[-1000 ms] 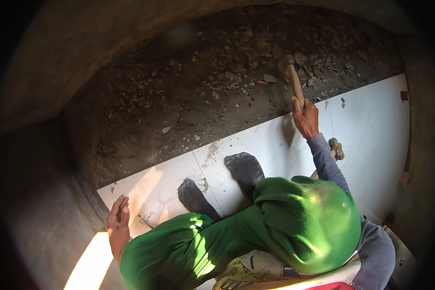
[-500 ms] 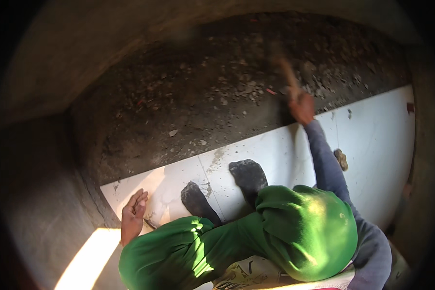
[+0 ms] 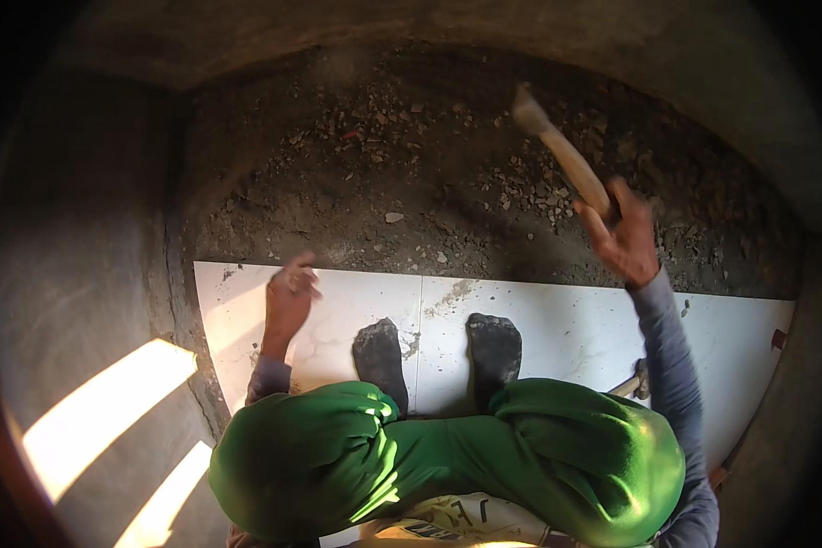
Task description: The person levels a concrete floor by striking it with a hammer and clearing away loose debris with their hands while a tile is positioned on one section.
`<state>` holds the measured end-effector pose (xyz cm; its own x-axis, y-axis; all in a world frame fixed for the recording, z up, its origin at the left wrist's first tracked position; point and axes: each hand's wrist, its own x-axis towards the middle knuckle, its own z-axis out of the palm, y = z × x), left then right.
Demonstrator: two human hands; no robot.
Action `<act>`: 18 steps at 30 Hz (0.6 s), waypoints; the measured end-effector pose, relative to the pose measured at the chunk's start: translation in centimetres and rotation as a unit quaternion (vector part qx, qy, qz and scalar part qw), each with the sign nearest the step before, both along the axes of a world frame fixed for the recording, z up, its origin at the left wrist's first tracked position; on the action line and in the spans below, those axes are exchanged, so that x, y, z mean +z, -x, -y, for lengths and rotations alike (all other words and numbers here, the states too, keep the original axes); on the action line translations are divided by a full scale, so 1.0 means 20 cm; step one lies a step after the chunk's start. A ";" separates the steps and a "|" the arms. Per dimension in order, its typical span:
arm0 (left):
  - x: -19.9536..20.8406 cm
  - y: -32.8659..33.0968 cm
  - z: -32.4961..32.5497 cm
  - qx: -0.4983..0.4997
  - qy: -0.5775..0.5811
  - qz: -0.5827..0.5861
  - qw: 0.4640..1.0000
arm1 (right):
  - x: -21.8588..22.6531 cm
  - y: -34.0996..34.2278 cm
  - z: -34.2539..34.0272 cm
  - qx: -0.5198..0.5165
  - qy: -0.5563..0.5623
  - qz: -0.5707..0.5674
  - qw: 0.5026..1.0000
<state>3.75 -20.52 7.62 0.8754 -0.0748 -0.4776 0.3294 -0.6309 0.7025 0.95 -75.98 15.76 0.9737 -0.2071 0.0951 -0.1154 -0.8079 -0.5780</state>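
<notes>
My right hand point(image 3: 628, 239) is closed round the end of a wooden-handled tool point(image 3: 577, 172). The tool slants up and left over broken rubble, its grey head too blurred to tell the kind. My left hand point(image 3: 292, 285), slightly smeared by motion, hovers above the far edge of the white floor tiles point(image 3: 557, 324). Its fingers are loosely bent and apart, with nothing in them. Beyond the tile edge lies dark, rough ground point(image 3: 338, 224) strewn with chips and small stones.
My feet in dark socks point(image 3: 494, 352) rest on the tiles below my green-clad knees. Beside my right forearm lies another wooden-handled tool point(image 3: 627, 387), partly hidden. Plain walls point(image 3: 91, 237) close in at the left and far side. Sunlight patches point(image 3: 110, 411) fall at the left.
My right hand has drawn back and rightward, and the tool now shows more plainly. My left hand has moved forward and right to the tile edge. My view has turned and shifted.
</notes>
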 end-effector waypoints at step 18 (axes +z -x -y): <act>-0.51 -0.12 -0.24 0.055 -0.367 0.307 0.877 | -0.18 -0.78 -0.31 0.281 0.149 -0.141 0.938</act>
